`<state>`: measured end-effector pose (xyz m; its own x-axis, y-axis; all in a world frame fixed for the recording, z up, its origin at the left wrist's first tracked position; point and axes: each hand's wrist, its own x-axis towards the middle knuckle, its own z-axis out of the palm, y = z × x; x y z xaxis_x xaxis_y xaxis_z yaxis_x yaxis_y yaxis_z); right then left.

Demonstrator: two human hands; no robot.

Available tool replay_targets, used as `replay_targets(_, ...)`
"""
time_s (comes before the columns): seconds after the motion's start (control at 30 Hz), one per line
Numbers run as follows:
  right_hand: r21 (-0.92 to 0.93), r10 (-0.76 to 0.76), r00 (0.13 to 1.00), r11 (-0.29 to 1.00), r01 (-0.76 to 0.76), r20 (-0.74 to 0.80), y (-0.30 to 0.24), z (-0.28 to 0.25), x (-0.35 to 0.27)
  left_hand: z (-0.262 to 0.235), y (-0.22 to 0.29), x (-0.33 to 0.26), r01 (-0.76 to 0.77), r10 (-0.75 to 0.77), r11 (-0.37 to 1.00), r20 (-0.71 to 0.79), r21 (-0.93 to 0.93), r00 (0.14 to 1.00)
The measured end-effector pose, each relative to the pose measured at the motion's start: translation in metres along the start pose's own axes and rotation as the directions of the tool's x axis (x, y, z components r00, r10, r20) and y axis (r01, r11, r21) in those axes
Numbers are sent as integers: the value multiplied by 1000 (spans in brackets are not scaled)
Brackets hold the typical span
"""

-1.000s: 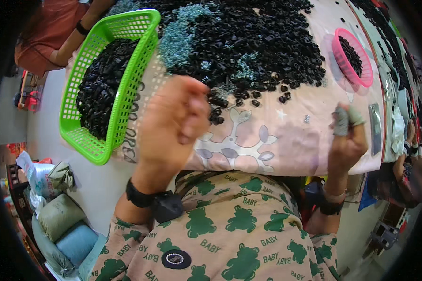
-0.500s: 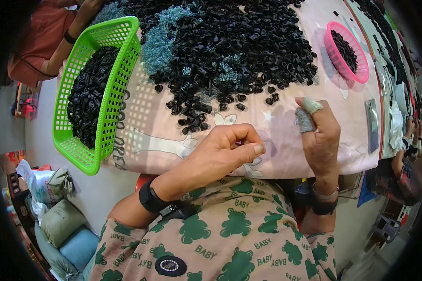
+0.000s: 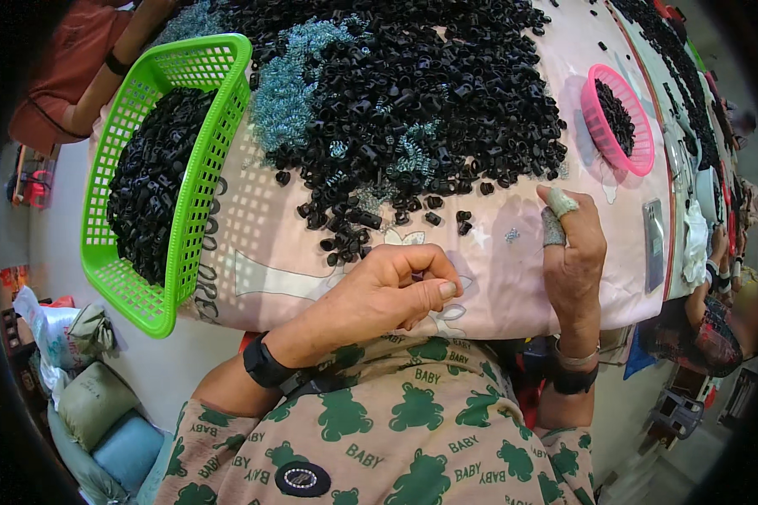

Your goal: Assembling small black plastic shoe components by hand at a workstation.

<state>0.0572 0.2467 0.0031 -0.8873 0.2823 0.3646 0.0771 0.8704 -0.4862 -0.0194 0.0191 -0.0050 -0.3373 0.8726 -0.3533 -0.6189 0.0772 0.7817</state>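
Observation:
My left hand [image 3: 400, 290] hovers over the near part of the pink patterned cloth [image 3: 345, 268]. Its fingers are curled in, with the thumb laid against the index finger; whatever they may hold is hidden. On the right, my right hand [image 3: 574, 261] has its fingers bent and two taped digits close together at the tips. I cannot make out anything between them. A tiny silvery spring-like piece [image 3: 512, 236] lies left of these fingertips. Beyond both hands spreads a large heap of small black plastic parts [image 3: 446, 109], with bluish metal springs [image 3: 290, 93] among them.
A green basket [image 3: 173, 278] of black parts stands on the left, a smaller pink basket [image 3: 643, 139] of black pieces at the right. A phone [image 3: 653, 244] lies near the right edge. Another person's arm [image 3: 93, 97] reaches in at far left; cushions [image 3: 101, 404] sit below.
The whole view has shifted, so the table sits lower in it. Both hands keep much the same pose. The silvery piece beside my right fingertips now shows.

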Motion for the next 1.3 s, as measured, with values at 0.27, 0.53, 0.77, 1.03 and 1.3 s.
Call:
replay_targets(0.27,-72,-133,968,986,151,212,-12,12,24,2,4,-2,14,-14,999,-3,33,1000)
replay_targets(0.53,-79,-184,973,977,196,140,-8,2,21,-2,1,0,4,-5,1000,39,19,999)
replay_targets(0.77,31,-174,970,985,171,169,-20,7,38,-2,1,1,14,-14,1000,49,-2,999)
replay_targets(1.03,-18,-300,902,947,322,310,-29,9,14,-2,0,2,13,-13,1000,54,4,998)
replay_targets(1.3,-56,-178,953,979,197,245,-15,-2,6,-2,-1,3,27,-29,999,65,38,997)
